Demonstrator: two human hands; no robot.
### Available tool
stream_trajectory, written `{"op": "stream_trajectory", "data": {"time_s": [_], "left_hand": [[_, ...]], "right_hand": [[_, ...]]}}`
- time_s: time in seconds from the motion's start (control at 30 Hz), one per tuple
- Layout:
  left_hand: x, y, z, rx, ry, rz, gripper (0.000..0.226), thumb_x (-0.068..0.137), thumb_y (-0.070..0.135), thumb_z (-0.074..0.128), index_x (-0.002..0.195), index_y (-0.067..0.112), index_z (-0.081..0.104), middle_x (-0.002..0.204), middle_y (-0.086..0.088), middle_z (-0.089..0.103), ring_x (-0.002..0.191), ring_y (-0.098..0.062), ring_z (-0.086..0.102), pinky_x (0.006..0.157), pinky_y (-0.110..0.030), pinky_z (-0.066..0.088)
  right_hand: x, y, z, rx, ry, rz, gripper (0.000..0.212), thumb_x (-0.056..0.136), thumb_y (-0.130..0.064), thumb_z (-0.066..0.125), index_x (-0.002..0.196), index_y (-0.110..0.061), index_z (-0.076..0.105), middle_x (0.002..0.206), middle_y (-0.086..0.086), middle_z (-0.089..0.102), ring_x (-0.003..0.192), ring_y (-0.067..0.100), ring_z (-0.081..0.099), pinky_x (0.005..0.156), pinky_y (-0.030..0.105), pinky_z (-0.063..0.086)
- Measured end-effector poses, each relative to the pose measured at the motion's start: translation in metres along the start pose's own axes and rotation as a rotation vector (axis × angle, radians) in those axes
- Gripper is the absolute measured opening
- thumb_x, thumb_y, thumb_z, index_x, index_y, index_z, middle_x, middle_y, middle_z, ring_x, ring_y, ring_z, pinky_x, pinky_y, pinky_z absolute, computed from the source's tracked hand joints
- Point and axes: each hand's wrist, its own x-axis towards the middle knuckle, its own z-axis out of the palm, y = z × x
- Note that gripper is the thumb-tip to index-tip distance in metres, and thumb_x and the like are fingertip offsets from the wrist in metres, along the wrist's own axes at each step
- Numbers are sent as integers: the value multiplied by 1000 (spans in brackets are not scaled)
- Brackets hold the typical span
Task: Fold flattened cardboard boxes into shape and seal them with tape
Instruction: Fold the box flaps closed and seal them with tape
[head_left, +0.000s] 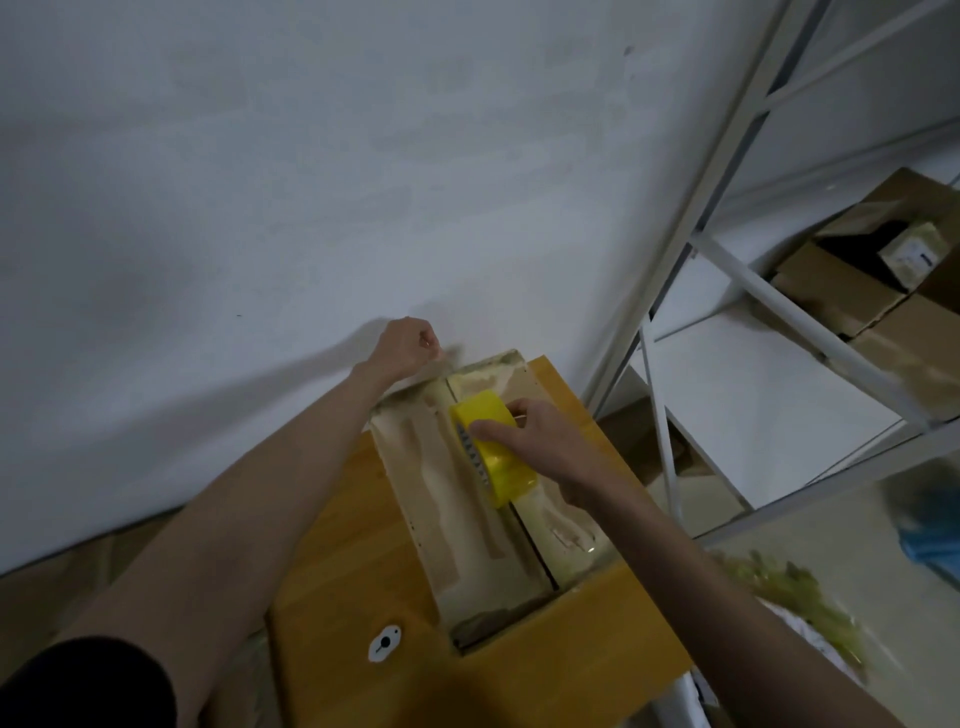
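A folded cardboard box (457, 499) with old tape marks lies on a small wooden table (343, 587), its flaps meeting along a dark middle seam. My right hand (540, 441) grips a yellow roll of tape (493, 452) that rests on the seam near the box's middle. My left hand (408, 345) is at the box's far end by the wall, fingers curled, pinching what looks like the free end of the tape; the strip itself is hard to make out.
A white wall (260, 182) stands right behind the table. To the right is a white metal shelf rack (748, 280) holding open cardboard boxes (852, 280). A small white sticker (384, 644) sits on the tabletop. Flat cardboard lies on the floor at left.
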Motion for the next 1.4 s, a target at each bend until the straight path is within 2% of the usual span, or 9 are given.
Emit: {"op": "stream_trajectory", "data": {"time_s": [0.1, 0.3, 0.53, 0.7, 0.8, 1.0, 1.1, 1.23, 1.4], "left_hand": [[2, -5, 5, 62, -32, -3, 6, 88, 5, 65, 88, 5, 72, 100, -14, 73, 97, -29, 67, 87, -38, 54], [6, -14, 11, 15, -76, -82, 6, 89, 7, 69, 86, 6, 74, 93, -14, 72, 91, -28, 67, 78, -31, 51], [2, -23, 15, 118, -248, -108, 34, 102, 30, 54, 107, 3, 73, 105, -20, 69, 102, -34, 62, 87, -38, 48], [-7, -25, 11, -68, -35, 10, 19, 96, 16, 63, 96, 4, 78, 96, -10, 75, 84, -22, 66, 79, -33, 51], [-16, -20, 9, -129, -61, 91, 18, 90, 24, 73, 96, 9, 81, 95, -10, 77, 85, -23, 71, 79, -35, 55], [-20, -20, 11, -94, -43, 70, 12, 83, 18, 80, 91, 10, 82, 91, -7, 77, 73, -8, 66, 60, -12, 44], [-23, -19, 10, -63, -38, 55, 11, 83, 19, 80, 90, 11, 81, 87, -6, 77, 68, -8, 64, 57, -15, 46], [-32, -16, 12, -40, 3, 37, 7, 85, 15, 78, 90, 11, 81, 87, -7, 77, 76, -18, 69, 72, -31, 58], [-53, -20, 15, -10, 55, 0, 9, 88, 13, 75, 83, 8, 81, 76, -7, 75, 65, -14, 66, 57, -16, 47]], "right_hand": [[6, 0, 0, -7, -1, 4, 35, 79, -52, 75, 100, -28, 60, 98, -6, 68, 86, 10, 66, 75, 34, 57], [9, -1, -1, -1, -15, -2, 29, 79, -54, 73, 89, -32, 58, 98, -9, 66, 85, 8, 64, 74, 32, 55], [6, -3, -2, 1, -8, -11, 24, 83, -50, 71, 86, -30, 59, 98, -4, 67, 85, 10, 64, 72, 32, 54], [6, -2, -1, -7, 1, -2, 24, 82, -51, 72, 87, -31, 59, 96, -6, 67, 83, 8, 63, 67, 27, 53], [7, -1, 1, -9, 3, -1, 26, 80, -51, 73, 87, -31, 57, 101, -1, 66, 86, 12, 63, 73, 34, 56], [3, 7, 6, -6, -3, -15, 39, 76, -47, 80, 102, -36, 54, 106, -4, 63, 93, 15, 64, 84, 45, 59], [-3, 14, 9, -29, 11, -28, 55, 74, -38, 84, 117, -33, 49, 108, -6, 58, 94, 15, 62, 83, 45, 59], [-3, 16, 6, -47, 66, -35, 57, 75, -27, 84, 118, -33, 45, 110, -5, 56, 95, 14, 58, 81, 42, 58], [-6, 19, 1, -160, 128, -54, 75, 76, -20, 82, 141, -22, 43, 122, 0, 53, 105, 21, 57, 83, 42, 58]]}}
